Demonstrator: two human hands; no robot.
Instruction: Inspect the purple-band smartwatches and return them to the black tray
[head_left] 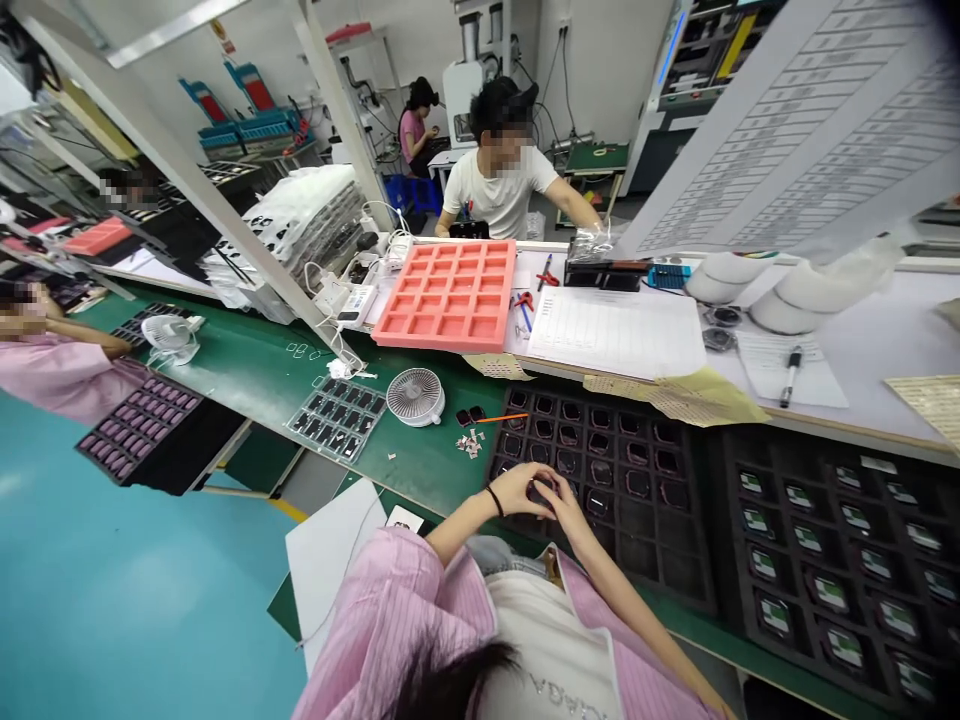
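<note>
Both hands meet over the near left part of a black foam tray [645, 540] that holds rows of dark square watch-like cases. My left hand [521, 490], with a black band at the wrist, curls round a small dark case [541, 490]. From the other side my right hand [566, 505] grips the same case, fingertips close to those of my left hand. The fingers cover much of the case. Just beyond the tray's left edge lie an orange stick [504, 418], two small dark cases [471, 415] and some small pale pieces [470, 443].
A small white fan [415, 397] and a clear tray of black parts [337, 418] stand left. Another black tray [847, 560] is at the right. A raised shelf holds a pink tray [450, 292] and papers [616, 328]. People sit opposite and at far left.
</note>
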